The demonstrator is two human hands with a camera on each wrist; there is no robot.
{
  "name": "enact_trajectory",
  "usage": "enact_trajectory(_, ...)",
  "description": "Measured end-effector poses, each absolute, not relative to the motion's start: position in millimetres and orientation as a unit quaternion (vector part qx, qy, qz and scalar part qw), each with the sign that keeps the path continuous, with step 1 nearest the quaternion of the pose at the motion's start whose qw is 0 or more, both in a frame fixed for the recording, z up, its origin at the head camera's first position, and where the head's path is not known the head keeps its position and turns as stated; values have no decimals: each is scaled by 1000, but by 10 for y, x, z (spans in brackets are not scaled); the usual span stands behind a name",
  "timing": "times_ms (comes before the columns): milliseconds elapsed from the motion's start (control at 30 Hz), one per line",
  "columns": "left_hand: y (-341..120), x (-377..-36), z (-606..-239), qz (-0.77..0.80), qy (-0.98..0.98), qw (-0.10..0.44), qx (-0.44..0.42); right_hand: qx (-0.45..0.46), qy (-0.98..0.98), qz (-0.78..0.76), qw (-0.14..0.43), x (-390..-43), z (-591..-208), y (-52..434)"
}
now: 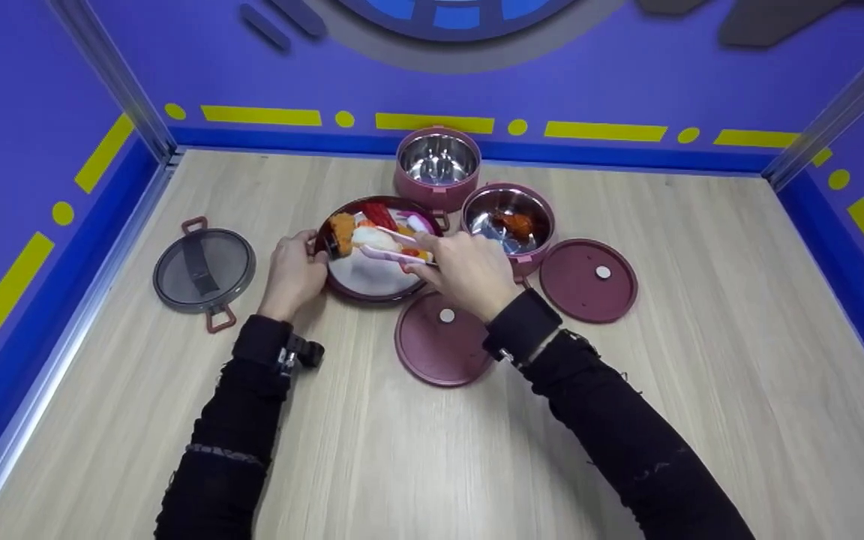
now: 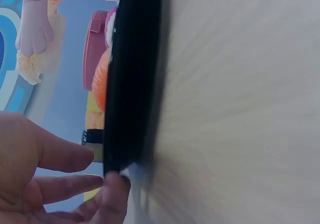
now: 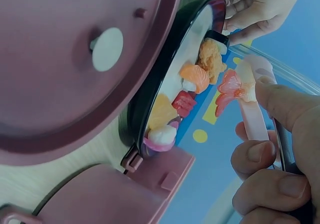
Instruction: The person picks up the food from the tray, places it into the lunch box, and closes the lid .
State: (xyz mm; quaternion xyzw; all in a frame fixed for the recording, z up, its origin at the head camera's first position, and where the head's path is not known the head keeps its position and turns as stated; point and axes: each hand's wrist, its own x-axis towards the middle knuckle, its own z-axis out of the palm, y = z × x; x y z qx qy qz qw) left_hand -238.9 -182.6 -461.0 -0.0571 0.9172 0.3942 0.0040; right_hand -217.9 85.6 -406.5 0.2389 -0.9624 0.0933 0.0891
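Observation:
A dark round plate (image 1: 361, 281) of toy sushi sits mid-table. My left hand (image 1: 310, 255) grips its left rim, fingers curled on the black edge (image 2: 131, 84). My right hand (image 1: 423, 259) holds pink tongs (image 1: 391, 253) over the plate. In the right wrist view the tongs (image 3: 252, 111) pinch a shrimp sushi piece (image 3: 231, 88) just above the plate (image 3: 192, 31). In the left wrist view the tongs (image 2: 35, 21) and the piece show at the top left. Several other pieces lie along the plate's far side.
Two pink steel-lined containers stand behind the plate, one empty (image 1: 438, 159), the other (image 1: 477, 206) holding an orange piece (image 1: 516, 222). Two maroon lids (image 1: 439, 346) (image 1: 588, 289) lie near my right wrist. A grey handled lid (image 1: 203, 268) lies left. Blue walls enclose the table.

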Motion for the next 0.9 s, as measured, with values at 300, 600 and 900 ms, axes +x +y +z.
enact_trajectory(300, -1676, -2397, -4492, 374, 926, -22, -54, 236, -963, 92, 96, -2187, -4017, 961)
enact_trajectory(600, -1563, -2391, -4426, 378, 924, -53, -31, 218, -967, 87, 101, -2182, -3971, 1070)
enact_trajectory(900, -1421, -2393, -4353, 375, 924, -71, -17, 209, -967, 101, 110, -2194, -3954, 1191)
